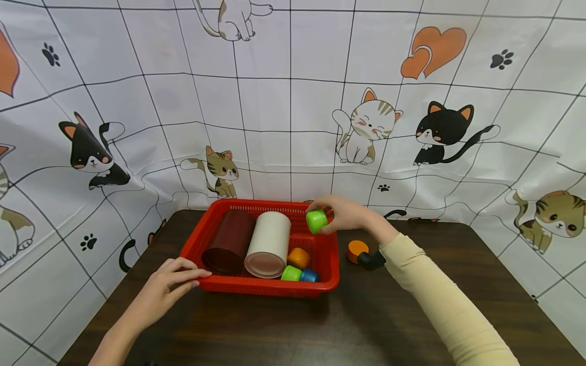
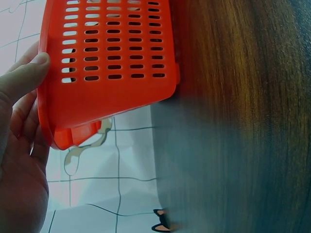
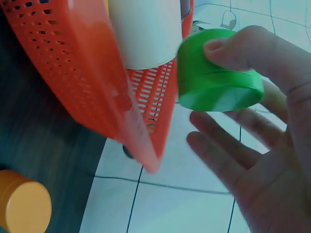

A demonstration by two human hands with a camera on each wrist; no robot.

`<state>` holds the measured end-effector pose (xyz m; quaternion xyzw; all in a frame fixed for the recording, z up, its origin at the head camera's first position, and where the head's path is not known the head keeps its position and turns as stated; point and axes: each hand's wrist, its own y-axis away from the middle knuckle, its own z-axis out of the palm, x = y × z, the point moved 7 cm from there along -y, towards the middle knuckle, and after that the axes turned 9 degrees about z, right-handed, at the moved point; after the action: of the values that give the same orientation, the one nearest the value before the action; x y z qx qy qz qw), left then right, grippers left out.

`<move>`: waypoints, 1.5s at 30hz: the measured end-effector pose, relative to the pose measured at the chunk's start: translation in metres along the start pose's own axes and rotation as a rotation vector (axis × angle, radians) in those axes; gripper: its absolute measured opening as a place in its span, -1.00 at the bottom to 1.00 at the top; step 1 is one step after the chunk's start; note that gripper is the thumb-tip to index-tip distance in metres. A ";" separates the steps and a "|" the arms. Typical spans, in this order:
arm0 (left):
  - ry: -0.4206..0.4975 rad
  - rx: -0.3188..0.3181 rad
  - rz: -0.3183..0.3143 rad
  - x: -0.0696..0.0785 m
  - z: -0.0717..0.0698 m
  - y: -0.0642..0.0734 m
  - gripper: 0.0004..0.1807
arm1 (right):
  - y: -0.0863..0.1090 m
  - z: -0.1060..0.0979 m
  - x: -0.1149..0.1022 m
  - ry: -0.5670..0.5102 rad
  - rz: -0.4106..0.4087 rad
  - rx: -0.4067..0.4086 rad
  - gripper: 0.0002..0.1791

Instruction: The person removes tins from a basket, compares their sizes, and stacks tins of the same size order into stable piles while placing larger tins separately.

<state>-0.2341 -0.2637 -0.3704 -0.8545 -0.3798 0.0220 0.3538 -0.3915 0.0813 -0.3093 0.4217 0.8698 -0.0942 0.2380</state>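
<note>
A red plastic basket (image 1: 270, 291) with slotted walls sits on the dark table. My left hand (image 1: 166, 284) grips its rim at the near left corner; in the left wrist view the thumb (image 2: 29, 73) lies on the near side of the rim, the other fingers behind it. Over the basket's right side, my right hand (image 1: 345, 213) pinches a small green round container (image 3: 214, 73) between thumb and fingers. Inside the basket lie a dark brown cylinder (image 1: 231, 239), a white cylinder (image 1: 270, 241), and small orange (image 1: 299, 258), green (image 1: 291, 273) and blue (image 1: 309, 276) containers.
Right of the basket, an orange round container (image 1: 357, 251) and a black object (image 1: 372, 261), partly hidden by the right forearm, lie on the table (image 1: 256, 330). A white curtain (image 1: 293, 112) with cat prints and grid lines hangs behind and at the sides.
</note>
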 end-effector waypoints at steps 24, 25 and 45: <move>0.009 0.006 0.005 -0.001 0.000 0.000 -0.49 | 0.039 -0.025 0.039 -0.139 0.003 0.143 -0.41; 0.006 0.002 -0.001 -0.001 0.000 0.000 -0.49 | 0.040 -0.024 0.042 -0.133 0.007 0.147 -0.41; -0.023 -0.001 -0.010 -0.001 0.002 0.000 -0.48 | 0.053 -0.028 0.064 0.002 -0.012 0.264 -0.34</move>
<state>-0.2350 -0.2636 -0.3720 -0.8525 -0.3882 0.0298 0.3488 -0.3934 0.1693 -0.3145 0.4444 0.8526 -0.2089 0.1788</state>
